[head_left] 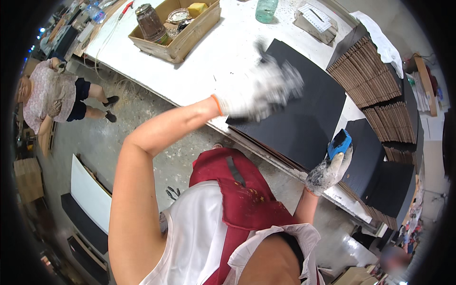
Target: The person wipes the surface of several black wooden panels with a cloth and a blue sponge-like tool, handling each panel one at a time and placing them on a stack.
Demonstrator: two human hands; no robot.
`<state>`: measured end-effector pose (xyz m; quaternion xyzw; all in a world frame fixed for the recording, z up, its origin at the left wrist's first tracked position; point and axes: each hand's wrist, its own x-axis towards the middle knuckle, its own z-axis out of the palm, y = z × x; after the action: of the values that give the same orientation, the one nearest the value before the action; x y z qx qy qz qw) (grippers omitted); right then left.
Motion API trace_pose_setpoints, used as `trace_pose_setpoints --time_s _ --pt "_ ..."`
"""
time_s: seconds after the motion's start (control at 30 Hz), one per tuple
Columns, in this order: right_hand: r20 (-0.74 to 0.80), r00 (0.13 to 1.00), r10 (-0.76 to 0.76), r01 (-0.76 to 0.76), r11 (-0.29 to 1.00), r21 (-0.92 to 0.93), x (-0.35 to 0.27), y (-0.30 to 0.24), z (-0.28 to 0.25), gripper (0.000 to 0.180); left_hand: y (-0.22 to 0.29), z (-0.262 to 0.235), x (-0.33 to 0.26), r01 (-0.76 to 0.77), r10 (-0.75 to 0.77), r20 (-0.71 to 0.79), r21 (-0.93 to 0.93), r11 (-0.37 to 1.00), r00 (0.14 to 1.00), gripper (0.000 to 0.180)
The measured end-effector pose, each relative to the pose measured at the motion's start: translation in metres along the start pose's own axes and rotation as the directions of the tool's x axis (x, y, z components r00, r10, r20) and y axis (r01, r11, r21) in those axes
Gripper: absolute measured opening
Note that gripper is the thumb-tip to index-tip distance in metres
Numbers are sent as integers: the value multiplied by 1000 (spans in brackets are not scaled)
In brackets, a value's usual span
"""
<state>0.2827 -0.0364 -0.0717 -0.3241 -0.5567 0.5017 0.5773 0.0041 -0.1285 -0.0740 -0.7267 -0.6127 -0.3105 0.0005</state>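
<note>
A stack of black flat panels (304, 109) lies on the white worktable (190, 85), its brown edges showing at the near side. Over the left part of the top panel is my left hand (261, 90), in a white knitted glove with an orange cuff. Motion smears its fingers, so their pose is hidden. My right hand (330, 171), in a white glove stained dark, is closed round a small blue block-like thing (340, 143) with a black patch, its kind unclear. That hand is at the panel's right edge.
More black panels (363, 156) and tall stacks of brown-edged boards (370, 71) stand at the right. At the back are a cardboard tray (178, 50) with a dark jar, a greenish container (266, 10) and a grey block (316, 23). Another person (57, 95) walks at the left.
</note>
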Motion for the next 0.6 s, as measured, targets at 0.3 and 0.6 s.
trace_pose_setpoints --time_s 0.3,0.6 --pt "681 701 212 174 875 -451 38 -61 63 49 90 48 -27 -226 225 -25 -180 957 974 45" --pt "928 -345 -143 584 741 331 5 -56 173 33 89 119 -40 -217 200 -123 -147 965 972 41"
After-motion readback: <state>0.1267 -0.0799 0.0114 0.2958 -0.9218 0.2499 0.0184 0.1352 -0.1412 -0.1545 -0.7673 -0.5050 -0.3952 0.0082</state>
